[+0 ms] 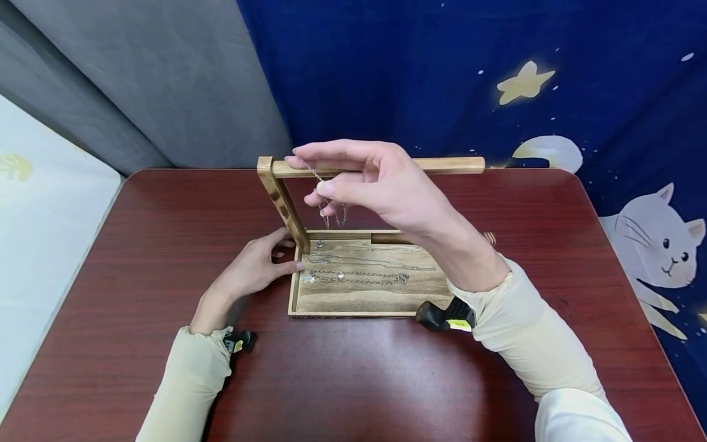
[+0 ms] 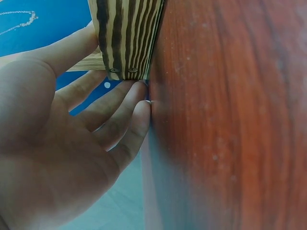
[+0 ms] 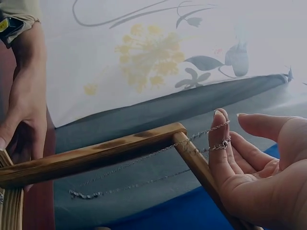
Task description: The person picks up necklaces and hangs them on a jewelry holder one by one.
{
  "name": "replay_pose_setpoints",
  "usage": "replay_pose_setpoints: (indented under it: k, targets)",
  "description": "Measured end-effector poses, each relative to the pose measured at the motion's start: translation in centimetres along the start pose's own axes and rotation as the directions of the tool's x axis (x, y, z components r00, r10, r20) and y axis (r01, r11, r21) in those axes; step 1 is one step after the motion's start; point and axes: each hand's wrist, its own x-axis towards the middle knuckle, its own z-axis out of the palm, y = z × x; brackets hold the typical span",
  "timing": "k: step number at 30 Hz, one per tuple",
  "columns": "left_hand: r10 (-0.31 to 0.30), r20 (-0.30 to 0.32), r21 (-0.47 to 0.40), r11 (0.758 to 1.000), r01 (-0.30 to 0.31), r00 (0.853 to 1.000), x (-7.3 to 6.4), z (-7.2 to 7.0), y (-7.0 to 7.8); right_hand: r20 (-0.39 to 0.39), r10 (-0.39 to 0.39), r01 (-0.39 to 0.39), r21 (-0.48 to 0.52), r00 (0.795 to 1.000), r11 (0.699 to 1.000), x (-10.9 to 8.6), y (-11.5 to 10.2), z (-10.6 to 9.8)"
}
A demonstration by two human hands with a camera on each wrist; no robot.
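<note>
A wooden jewelry stand joins a shallow tray (image 1: 359,301) to a post (image 1: 287,205) and a raised bar (image 1: 453,166). My right hand (image 1: 386,184) is lifted above the tray, next to the bar's left part. Its fingers hold a thin silvery chain necklace (image 3: 136,162), which hangs down in two strands in front of the bar in the right wrist view. My left hand (image 1: 248,264) holds the tray's left end by the post's foot, thumb on the rim and fingers on the far side. Seen from the left wrist, its fingers (image 2: 122,115) touch the striped wood (image 2: 127,38).
Several silvery chains (image 1: 364,278) lie lengthwise in the tray. The stand sits on a reddish-brown table (image 1: 342,380) near its back edge. Grey curtain (image 1: 166,80) and blue star-printed cloth (image 1: 397,67) hang behind; a white cloth (image 1: 44,233) is at the left.
</note>
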Motion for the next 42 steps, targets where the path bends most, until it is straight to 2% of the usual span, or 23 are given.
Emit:
replay_pose_setpoints:
  k: [13,24,36,42]
  targets:
    - [-0.019,0.007,0.005,1.0,0.019,1.0,-0.1,-0.1,0.1,0.056,-0.054,0.051,0.051,0.997,0.997,0.6,0.6,0.7]
    - [-0.016,0.008,0.002,1.0,0.016,1.0,-0.1,-0.1,0.1,0.107,-0.03,0.027,0.035,0.994,0.999,0.9,0.9,1.1]
    - [0.007,-0.01,0.006,1.0,-0.007,1.0,0.0,0.0,-0.1,0.175,-0.019,0.007,0.067,0.984,0.998,0.7,1.1,1.2]
    - [-0.006,-0.009,0.006,1.0,0.006,1.0,-0.1,0.0,-0.1,0.2,-0.009,0.001,0.042,0.98,0.999,0.5,1.3,1.0]
